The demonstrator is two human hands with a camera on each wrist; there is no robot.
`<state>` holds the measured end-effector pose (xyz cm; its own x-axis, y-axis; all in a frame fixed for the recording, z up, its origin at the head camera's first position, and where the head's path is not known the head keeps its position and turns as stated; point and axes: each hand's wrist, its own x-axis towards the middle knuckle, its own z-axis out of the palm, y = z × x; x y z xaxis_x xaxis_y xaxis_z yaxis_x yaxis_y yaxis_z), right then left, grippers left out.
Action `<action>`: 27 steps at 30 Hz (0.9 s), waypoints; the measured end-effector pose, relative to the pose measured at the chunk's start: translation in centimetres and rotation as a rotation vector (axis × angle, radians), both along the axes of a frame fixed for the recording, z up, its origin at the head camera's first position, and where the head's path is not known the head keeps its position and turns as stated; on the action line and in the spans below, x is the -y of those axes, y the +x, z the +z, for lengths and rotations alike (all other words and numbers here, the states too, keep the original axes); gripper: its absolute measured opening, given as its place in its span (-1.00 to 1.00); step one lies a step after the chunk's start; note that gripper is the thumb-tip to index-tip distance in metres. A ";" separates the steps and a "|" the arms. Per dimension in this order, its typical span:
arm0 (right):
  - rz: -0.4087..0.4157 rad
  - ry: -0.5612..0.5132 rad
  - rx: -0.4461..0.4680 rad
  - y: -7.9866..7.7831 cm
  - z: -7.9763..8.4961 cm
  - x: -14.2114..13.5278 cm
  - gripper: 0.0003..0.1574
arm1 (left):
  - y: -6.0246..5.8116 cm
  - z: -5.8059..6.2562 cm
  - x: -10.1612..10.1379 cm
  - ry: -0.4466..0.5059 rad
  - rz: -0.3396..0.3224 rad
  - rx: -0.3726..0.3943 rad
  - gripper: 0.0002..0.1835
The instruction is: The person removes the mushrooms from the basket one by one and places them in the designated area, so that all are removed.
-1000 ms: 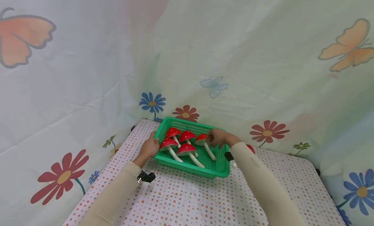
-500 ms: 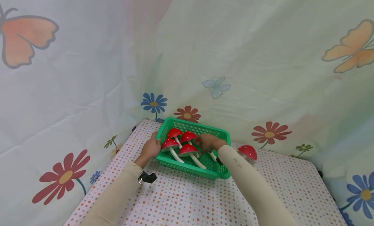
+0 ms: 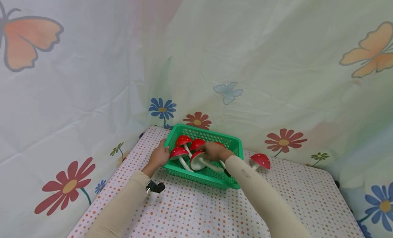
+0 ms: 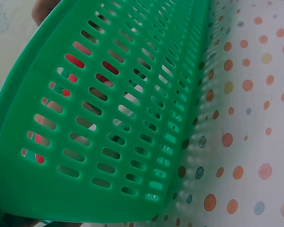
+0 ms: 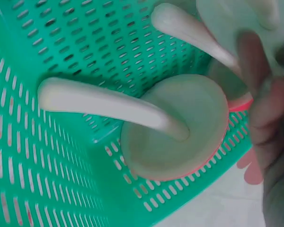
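A green plastic basket (image 3: 230,135) holds several toy mushrooms with white-dotted red caps and white stems. My left hand (image 3: 159,155) grips the basket's left end, thumb over the rim; the left wrist view shows mostly the slotted basket wall (image 4: 38,123). Inside, my right hand (image 3: 213,151) pinches the cap of one toy mushroom (image 3: 198,162), which is tipped with its pale underside showing. Two toy mushrooms lie to the left, one of them near the front (image 3: 178,152). In the right wrist view, another toy mushroom (image 5: 180,132) lies underside up beside my right hand (image 5: 270,113).
One more toy mushroom (image 3: 260,160) lies on the table just right of the basket. A dotted cloth (image 3: 190,210) covers the table. Behind it hangs a curtain (image 3: 261,77) printed with flowers and butterflies.
My right hand has moved left from the rightmost mushroom to the front middle one and taken hold of its cap, tipping it. My left hand has kept its place on the basket.
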<state>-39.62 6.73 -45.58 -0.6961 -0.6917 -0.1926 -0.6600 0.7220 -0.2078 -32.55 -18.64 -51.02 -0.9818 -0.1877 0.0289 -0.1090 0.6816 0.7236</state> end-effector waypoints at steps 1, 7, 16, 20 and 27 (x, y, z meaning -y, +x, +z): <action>0.002 -0.004 -0.035 0.0 0.1 0.0 -0.58 | 0.0 0.0 0.0 0.001 0.000 0.001 -0.44; 0.018 0.037 -0.324 0.3 0.7 -0.5 -0.70 | -0.1 -0.1 0.1 0.001 -0.002 -0.001 -0.44; 0.186 0.011 -0.440 0.7 0.3 -1.0 -0.68 | -0.1 0.1 0.2 -0.005 -0.002 0.003 -0.44; 0.163 -0.063 -0.269 1.1 0.1 -0.5 -0.48 | -0.1 0.2 0.2 -0.003 -0.006 0.009 -0.44; 0.072 -0.111 -0.116 0.9 -0.5 -1.0 -0.52 | -0.2 0.1 0.2 0.001 -0.013 0.011 -0.43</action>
